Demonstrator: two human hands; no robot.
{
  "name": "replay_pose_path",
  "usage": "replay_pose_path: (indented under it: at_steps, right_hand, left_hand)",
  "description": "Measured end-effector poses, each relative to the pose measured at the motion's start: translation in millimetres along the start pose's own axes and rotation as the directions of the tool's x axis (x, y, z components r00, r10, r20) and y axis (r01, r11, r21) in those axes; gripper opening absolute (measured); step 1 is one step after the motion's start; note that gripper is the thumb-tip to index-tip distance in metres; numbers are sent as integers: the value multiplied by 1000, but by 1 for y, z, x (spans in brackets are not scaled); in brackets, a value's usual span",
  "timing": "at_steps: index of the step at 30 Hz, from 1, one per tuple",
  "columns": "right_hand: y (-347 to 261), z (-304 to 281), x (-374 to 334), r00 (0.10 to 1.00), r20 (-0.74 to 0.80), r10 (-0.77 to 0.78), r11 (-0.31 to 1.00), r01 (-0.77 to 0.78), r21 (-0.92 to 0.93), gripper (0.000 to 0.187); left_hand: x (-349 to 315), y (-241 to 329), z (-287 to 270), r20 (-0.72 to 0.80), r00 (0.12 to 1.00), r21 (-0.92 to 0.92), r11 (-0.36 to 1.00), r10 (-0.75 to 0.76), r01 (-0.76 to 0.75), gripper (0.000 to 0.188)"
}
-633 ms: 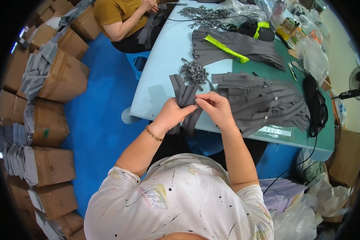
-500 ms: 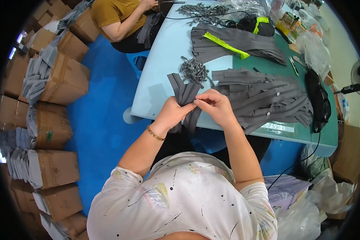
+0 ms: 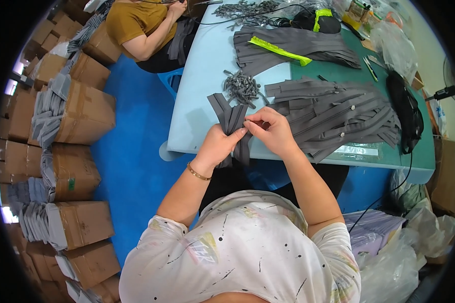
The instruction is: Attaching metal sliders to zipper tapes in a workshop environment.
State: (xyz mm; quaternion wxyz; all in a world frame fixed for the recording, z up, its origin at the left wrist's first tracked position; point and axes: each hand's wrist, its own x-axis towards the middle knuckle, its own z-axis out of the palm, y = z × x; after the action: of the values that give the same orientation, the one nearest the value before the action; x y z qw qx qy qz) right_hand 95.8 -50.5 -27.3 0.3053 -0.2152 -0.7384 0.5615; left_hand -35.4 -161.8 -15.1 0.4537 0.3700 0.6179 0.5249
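Note:
My left hand (image 3: 219,144) is closed round several dark grey zippers (image 3: 232,117); their upper ends fan out beyond my fist and the lower ends hang past the table's near edge. Beside my left thumb, my right hand (image 3: 272,132) pinches with thumb and forefinger at the zippers' right edge. Whatever small piece is between those fingertips is too small to make out. Just beyond the held zippers lies a heap of small grey pieces (image 3: 241,87), perhaps zipper pulls. To the right, a spread bundle of grey zippers (image 3: 333,112) covers part of the table.
Farther back lie another zipper bundle (image 3: 298,48) with a bright yellow-green strip (image 3: 280,51) across it, and scissors (image 3: 371,69). A black pouch (image 3: 405,113) sits at the right edge. Open cartons (image 3: 88,111) line the left. A seated co-worker (image 3: 139,30) is at the far left.
The view has shifted a little, so the table and cartons sit differently in the picture. Both hands keep their grip close together, with only slight movement of my right fingers.

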Motion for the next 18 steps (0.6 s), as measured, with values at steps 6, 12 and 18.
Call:
replay_pose_path:
  at_steps: [6, 12, 18]
  right_hand:
    - [-1, 0, -1, 1000, -23, -9, 998, 11, 66, 11]
    - [0, -1, -2, 992, 15, -127, 992, 127, -8, 11]
    - [-9, 0, -2, 994, -81, -73, 997, 70, -42, 11]
  left_hand:
    - [1, 1, 3, -16, 1000, 12, 1000, -21, 21, 14]
    - [-5, 3, 8, -88, 988, 89, 989, 123, -115, 13]
    - [0, -6, -2, -1, 1000, -64, 998, -12, 11, 14]
